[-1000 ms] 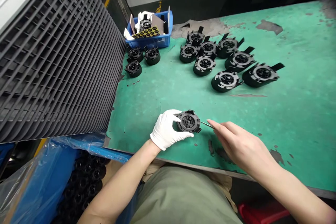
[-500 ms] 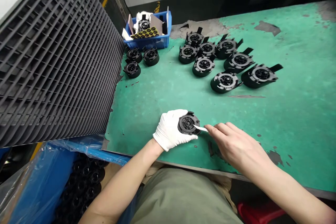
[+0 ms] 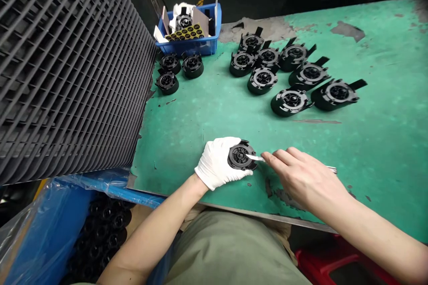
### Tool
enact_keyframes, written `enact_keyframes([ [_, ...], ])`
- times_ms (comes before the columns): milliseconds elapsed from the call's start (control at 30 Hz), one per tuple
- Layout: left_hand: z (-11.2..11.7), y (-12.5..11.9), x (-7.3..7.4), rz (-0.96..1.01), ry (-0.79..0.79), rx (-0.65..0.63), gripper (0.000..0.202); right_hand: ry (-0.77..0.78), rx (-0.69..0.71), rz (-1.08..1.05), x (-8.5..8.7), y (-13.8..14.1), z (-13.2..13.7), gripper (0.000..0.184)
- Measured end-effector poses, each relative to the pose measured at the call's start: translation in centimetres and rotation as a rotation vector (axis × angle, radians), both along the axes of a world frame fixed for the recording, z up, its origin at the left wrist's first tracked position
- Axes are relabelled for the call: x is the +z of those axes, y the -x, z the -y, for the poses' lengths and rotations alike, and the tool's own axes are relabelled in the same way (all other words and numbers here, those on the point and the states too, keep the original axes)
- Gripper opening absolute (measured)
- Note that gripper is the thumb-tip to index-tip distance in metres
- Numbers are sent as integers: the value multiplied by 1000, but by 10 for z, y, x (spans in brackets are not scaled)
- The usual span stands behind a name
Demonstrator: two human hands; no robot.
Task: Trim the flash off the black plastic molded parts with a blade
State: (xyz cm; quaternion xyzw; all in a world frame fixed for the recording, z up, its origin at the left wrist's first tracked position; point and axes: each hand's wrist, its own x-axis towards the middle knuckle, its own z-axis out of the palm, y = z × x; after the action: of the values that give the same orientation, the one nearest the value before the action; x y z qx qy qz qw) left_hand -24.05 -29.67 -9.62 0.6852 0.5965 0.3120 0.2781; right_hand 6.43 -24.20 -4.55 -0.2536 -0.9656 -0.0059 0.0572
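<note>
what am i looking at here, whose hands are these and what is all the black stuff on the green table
No machine here: a person wears a camera on the head, so the picture looks down at their own two hands. The gloved left hand grips a round black part on the green table. The bare right hand holds a thin metal tool with its tip on that part. Farther off lie three parts beside a blue bin and eight parts to the right. A grey slatted panel stands at the left; a blue bag below it holds more black parts.
</note>
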Motion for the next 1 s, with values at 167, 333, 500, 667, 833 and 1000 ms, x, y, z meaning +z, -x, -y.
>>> enact_keyframes([
  [167, 1, -2, -1, -7, 18, 10, 98, 8, -23, 12, -1, 3, 1, 53],
  [333, -1, -2, 6, -6, 28, -2, 95, 16, -86, -6, -1, 8, 4, 49],
  [500, -2, -3, 6, -4, 31, -11, 95, 14, -153, -67, -2, 7, 17, 48],
  [667, 0, -4, 0, -2, 41, -7, 97, 17, -259, -199, -8, -2, 37, 45],
  [833, -1, -4, 0, -9, 45, -5, 101, 125, -274, -271, -12, 2, 32, 48],
  [1000, -3, -4, 5, -22, 41, -41, 78, 307, -92, -220, -19, 9, 1, 51],
])
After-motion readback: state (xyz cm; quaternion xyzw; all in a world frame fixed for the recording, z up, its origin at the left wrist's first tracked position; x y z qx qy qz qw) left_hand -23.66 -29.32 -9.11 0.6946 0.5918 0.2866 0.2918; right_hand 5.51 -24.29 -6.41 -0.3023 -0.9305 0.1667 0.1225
